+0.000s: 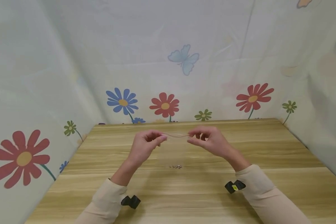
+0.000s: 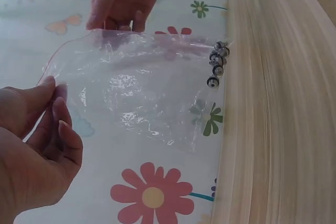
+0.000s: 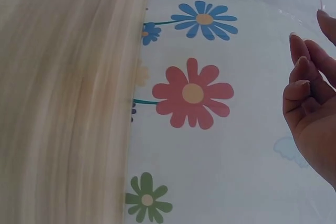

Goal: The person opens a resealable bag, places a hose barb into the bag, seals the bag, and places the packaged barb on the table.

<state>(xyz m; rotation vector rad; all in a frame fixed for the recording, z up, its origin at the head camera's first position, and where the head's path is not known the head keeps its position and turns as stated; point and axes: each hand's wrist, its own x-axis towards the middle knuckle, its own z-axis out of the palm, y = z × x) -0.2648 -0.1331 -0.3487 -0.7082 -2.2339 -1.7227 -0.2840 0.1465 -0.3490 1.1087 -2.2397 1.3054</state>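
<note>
Between both hands hangs a clear zip bag (image 2: pixel 131 95) with a thin red line along its mouth, which bows slightly apart in the head view. Several small silver-and-black beads (image 2: pixel 217 60) lie bunched in its bottom edge. My left hand (image 1: pixel 144 144) pinches one end of the mouth between thumb and fingers. At the opposite end, the right hand (image 1: pixel 211 141) holds the bag's corner near the thumb and index fingertips, its other fingers curled. Only a strip of the bag shows at the top of the right wrist view.
Under the hands is a wood-grain table (image 1: pixel 168 193). A pale curtain (image 1: pixel 140 43) printed with flowers and butterflies stands behind it and at both sides. Each sleeved forearm wears a black wrist camera, such as the left camera (image 1: pixel 130 202).
</note>
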